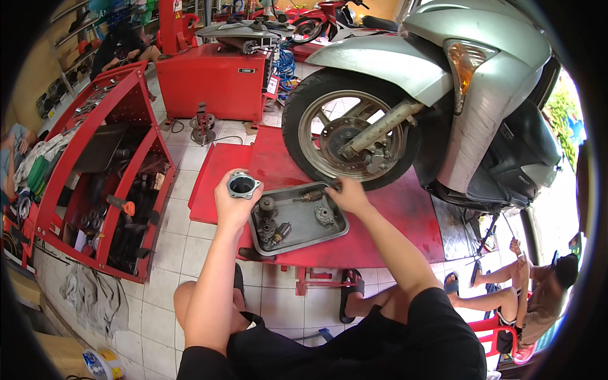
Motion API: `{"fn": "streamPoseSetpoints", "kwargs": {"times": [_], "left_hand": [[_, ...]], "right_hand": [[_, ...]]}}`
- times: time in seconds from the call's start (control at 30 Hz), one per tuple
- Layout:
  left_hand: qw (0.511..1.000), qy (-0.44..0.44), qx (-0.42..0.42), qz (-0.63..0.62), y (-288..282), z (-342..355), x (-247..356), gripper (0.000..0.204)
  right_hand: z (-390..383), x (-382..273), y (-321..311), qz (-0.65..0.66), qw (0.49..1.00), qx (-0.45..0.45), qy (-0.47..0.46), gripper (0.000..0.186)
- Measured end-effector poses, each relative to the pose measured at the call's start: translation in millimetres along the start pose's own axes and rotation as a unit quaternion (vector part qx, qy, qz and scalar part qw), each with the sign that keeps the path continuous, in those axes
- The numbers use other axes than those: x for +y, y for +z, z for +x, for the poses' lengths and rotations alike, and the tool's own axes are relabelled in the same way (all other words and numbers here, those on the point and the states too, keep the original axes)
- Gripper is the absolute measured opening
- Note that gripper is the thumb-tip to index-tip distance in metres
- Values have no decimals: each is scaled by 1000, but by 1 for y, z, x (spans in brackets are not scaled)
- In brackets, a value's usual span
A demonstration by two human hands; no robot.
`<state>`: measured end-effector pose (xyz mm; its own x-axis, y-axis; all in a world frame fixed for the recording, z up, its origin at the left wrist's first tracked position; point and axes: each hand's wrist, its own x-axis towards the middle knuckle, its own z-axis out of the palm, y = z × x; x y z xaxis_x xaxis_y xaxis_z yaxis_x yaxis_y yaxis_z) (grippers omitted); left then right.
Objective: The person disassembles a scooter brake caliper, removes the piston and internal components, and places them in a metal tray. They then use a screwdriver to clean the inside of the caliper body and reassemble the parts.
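My left hand [235, 199] grips a metal cylindrical housing [242, 184] with a flanged rim, its dark open end turned up, just above the left side of a metal tray [297, 241]. The tray lies on the red lift platform [396, 240] and holds several greasy parts: a round part [267, 206] and a cylindrical part [280, 234] at left, a small part [311, 196] at the back and a cast plate [326, 215] at right. My right hand [346, 195] has its fingers curled at the tray's back right corner, on something dark I cannot make out.
A silver scooter [465, 107] stands on the platform, front wheel [304, 114] behind the tray. A red tool cart [95, 183] is at left, a red cabinet [209, 82] behind. Other people sit at right [538, 285], far left [16, 149] and back left [117, 47]. A cloth [95, 297] lies on the floor.
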<state>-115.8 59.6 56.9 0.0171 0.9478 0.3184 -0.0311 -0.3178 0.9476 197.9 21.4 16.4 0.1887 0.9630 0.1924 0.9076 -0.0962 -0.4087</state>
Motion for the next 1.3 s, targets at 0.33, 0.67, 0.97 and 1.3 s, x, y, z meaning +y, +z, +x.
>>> {"fn": "streamPoseSetpoints", "kwargs": {"times": [0.33,0.67,0.97,1.3], "left_hand": [[915,-206,-254,-236,39,-46,-29,60],[842,88,-380,372,93,-56,-35,69],[516,23,-527,675,174,-30,-43,58],[598,-75,-495,626,186,-25,-73,57]], "right_hand": [[-98,31,-83,353,920,58,162,21],[-95,37,-99,255,962,50,81,20],[-97,79,-106,203,973,107,22,17],[-104,79,-115,179,978,108,16,15]]}}
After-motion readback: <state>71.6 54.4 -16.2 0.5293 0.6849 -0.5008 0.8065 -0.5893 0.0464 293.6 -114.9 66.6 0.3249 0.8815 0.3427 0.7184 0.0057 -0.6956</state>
